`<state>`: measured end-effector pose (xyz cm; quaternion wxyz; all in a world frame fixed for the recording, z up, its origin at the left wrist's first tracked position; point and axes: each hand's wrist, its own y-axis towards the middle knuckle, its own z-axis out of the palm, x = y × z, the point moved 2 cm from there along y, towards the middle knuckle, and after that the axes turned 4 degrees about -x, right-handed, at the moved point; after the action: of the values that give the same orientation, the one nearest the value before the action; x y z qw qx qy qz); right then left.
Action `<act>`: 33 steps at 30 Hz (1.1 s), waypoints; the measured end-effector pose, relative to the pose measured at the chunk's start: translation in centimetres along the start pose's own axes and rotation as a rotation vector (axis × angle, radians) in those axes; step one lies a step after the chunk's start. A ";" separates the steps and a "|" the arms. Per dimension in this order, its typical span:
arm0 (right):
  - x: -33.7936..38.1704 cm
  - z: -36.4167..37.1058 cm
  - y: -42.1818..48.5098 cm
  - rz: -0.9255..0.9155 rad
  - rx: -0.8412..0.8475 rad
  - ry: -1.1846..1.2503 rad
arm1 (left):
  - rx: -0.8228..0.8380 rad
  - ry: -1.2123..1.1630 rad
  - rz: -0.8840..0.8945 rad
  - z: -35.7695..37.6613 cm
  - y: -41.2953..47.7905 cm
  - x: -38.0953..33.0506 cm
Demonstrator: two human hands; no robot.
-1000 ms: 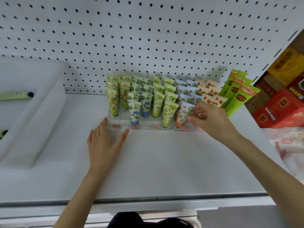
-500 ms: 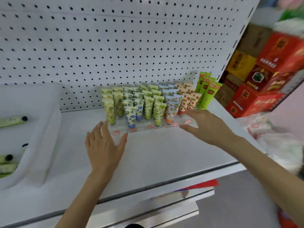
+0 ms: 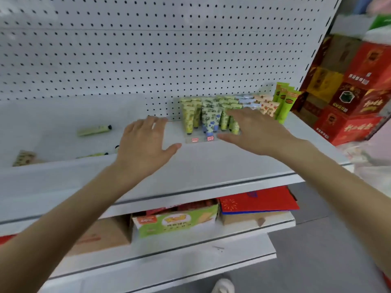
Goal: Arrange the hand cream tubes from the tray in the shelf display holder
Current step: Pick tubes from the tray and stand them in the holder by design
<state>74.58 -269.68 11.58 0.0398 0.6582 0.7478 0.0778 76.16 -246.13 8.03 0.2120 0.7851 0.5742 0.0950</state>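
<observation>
A clear display holder point(image 3: 195, 139) stands on the white shelf, packed with several rows of upright patterned hand cream tubes point(image 3: 191, 115). My left hand point(image 3: 143, 144) hovers flat and empty just left of the holder, fingers spread. In front of the holder's right half, my right hand point(image 3: 256, 132) is raised with open fingers, holding nothing and hiding some tubes. At the left sits the white tray point(image 3: 55, 163), with a few loose tubes point(image 3: 94, 130) lying inside.
Tall green tubes point(image 3: 284, 104) stand right of the holder against the pegboard point(image 3: 148, 49). Red cartons point(image 3: 351, 96) are stacked beyond the shelf's right end. Lower shelves carry a green box point(image 3: 175, 225), a brown carton and a red packet point(image 3: 258, 201).
Both hands have lifted off the holder and shelf and pulled back. The view has moved back and down, showing the lower shelves and more of the tray.
</observation>
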 end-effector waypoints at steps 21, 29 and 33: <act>30.0 5.8 12.6 -0.086 0.200 0.248 | 0.114 -0.048 -0.280 -8.1 -6.2 34.6; 32.6 13.4 17.0 -0.014 0.508 0.275 | 0.173 -0.206 -0.297 -4.2 -4.6 42.0; 32.4 15.6 18.6 -0.042 0.640 0.268 | 0.167 -0.339 -0.272 -2.6 -4.4 43.1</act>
<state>91.11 -234.32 0.77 -0.2657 0.6057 0.7462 -0.0757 85.28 -203.87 4.33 0.2508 0.7199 0.6367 -0.1156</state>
